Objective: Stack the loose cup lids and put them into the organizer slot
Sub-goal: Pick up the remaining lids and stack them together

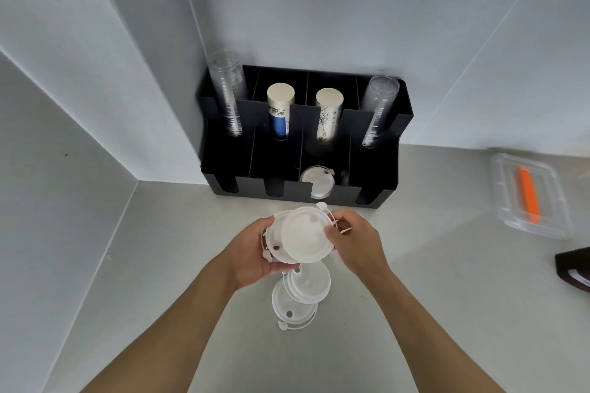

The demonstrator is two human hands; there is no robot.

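Observation:
Both hands hold a small stack of white cup lids (303, 234) above the grey counter, in front of the black organizer (376, 198). My left hand (255, 255) cups the stack from below and the left. My right hand (354, 238) pinches the top lid's right rim. Two loose lids (301, 295) lie overlapping on the counter just below my hands. A few white lids (317, 183) sit in the organizer's third front slot from the left.
The organizer stands against the wall with stacks of clear cups (228, 92) and paper cups (279, 108) in its rear slots. A clear plastic box (530, 198) with an orange item lies at right. A dark object (574, 268) sits at the right edge.

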